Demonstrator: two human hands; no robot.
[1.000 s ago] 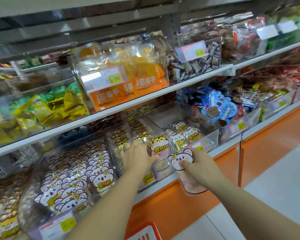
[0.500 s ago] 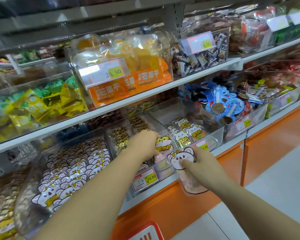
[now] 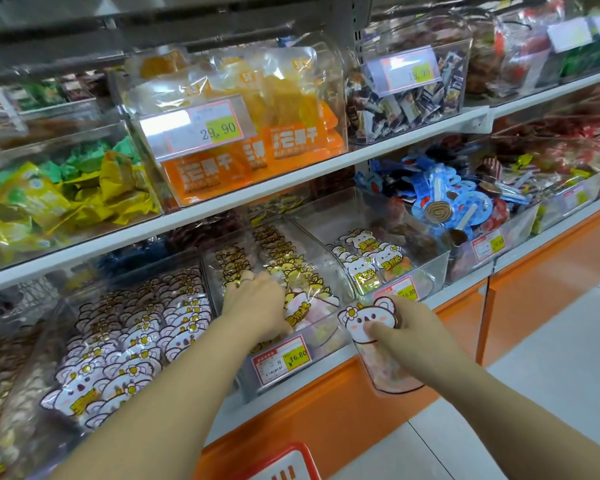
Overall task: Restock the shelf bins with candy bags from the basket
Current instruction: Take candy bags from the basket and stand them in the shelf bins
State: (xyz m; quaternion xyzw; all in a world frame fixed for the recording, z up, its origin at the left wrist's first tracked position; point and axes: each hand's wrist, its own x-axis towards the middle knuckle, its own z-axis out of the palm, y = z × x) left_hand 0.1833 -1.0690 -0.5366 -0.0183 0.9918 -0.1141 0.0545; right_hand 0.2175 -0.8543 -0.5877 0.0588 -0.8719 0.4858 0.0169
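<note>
- At the left of the lower shelf I see a clear left bin [image 3: 49, 341], packed with rows of white bear-face bags [image 3: 125, 341] standing upright.
- My left hand [image 3: 253, 306] is inside the middle bin [image 3: 246, 382], palm down on the candy bags there, with the fingers bent toward the back rows. A ring shows on one finger.
- A yellow cat bag [image 3: 300, 311] lies tilted at the front of this bin, touching the thumb side of the left hand. I cannot tell if the hand really grips it or only rests against it.
- A price tag [image 3: 284, 358] on the front of the middle bin reads 16.80.
- At the bottom edge, below the shelf, the red rim of the basket [image 3: 284, 462] is visible; what is in it I cannot see.
- The bear bag [image 3: 362, 323] hangs in front of the shelf edge, outside every bin, between the middle bin and the right bin [image 3: 430, 271].
- My right hand [image 3: 409, 330] pinches this bear bag at its head, with the thumb on the printed face and the other fingers curled behind it.
- The right bin holds only a few bear bags, near its front wall.
- Further right, another bin is heaped with blue lollipop packs [image 3: 447, 202].
</note>
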